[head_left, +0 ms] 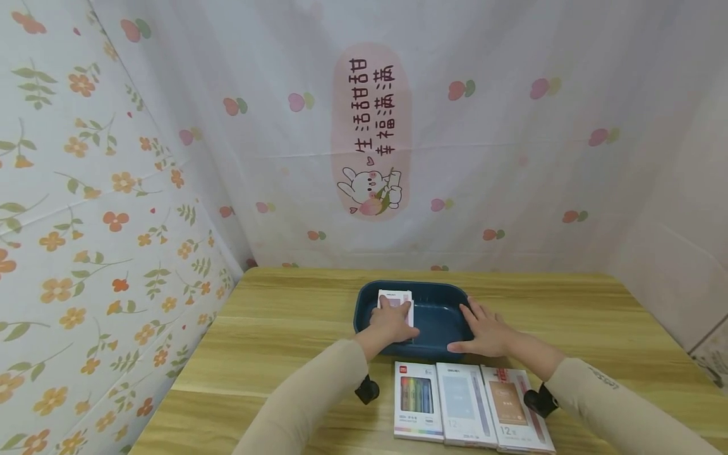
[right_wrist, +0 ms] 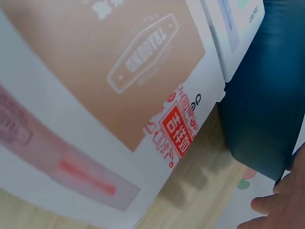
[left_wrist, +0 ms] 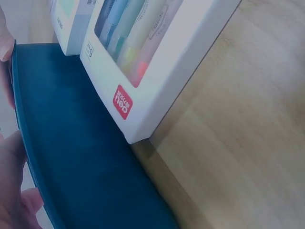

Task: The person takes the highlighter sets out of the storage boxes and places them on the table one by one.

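Note:
A dark blue rectangular bin [head_left: 440, 319] sits near the back of the table. Inside its left part is a small white box [head_left: 398, 294], mostly covered by my left hand [head_left: 392, 323], whose fingers spread over the box's face. My right hand [head_left: 486, 332] touches the bin's right end with extended fingers, its thumb along the front rim. In front of the bin are a white box of coloured pens [head_left: 417, 395], a white box with a pale blue panel [head_left: 463, 398], and a white box with a brown panel [head_left: 509, 404], side by side.
The wooden table [head_left: 273, 341] ends at a white curtain [head_left: 489, 177] with fruit prints behind the bin. On the left hangs a flowered cloth [head_left: 102, 253]. Dark wrist cameras hang below both forearms, the right one over the brown-panel box.

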Available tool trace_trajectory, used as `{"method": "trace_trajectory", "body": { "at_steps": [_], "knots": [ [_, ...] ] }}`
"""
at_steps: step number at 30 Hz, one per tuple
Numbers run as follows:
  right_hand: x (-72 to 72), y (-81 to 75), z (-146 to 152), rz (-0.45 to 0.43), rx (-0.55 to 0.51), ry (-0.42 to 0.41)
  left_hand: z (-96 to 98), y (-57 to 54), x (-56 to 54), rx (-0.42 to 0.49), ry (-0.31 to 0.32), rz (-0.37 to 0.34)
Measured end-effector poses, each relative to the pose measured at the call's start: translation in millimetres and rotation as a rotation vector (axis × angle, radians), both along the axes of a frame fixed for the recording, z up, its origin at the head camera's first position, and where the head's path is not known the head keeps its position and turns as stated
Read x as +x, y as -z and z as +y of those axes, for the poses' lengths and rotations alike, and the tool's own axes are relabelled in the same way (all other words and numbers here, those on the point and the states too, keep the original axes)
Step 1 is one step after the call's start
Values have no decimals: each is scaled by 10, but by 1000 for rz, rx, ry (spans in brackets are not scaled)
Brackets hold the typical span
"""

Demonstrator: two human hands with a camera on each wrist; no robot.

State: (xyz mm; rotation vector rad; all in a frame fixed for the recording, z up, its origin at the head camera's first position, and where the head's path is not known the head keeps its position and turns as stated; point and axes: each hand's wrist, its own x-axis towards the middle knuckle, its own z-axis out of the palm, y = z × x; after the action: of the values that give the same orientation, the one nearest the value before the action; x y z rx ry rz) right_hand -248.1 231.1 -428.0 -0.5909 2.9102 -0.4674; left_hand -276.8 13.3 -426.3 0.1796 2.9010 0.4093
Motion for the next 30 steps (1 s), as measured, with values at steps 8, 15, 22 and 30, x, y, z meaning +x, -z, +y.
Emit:
{"method": "trace_trajectory", "body": {
  "at_steps": [8, 15, 22, 30],
  "knots": [
    [-23, 29, 34, -11, -56, 20, -10, 12, 8, -13, -14, 5],
    [-67, 28, 95, -122, -175, -23, -25, 29, 4, -29, 7, 13],
    [-73, 48, 98, -113, -192, -12, -60, 6, 34, 92, -58, 6],
    [-56, -1, 74, -85, -145, -11, -88, -30, 62, 158, -136, -32]
  ]
}}
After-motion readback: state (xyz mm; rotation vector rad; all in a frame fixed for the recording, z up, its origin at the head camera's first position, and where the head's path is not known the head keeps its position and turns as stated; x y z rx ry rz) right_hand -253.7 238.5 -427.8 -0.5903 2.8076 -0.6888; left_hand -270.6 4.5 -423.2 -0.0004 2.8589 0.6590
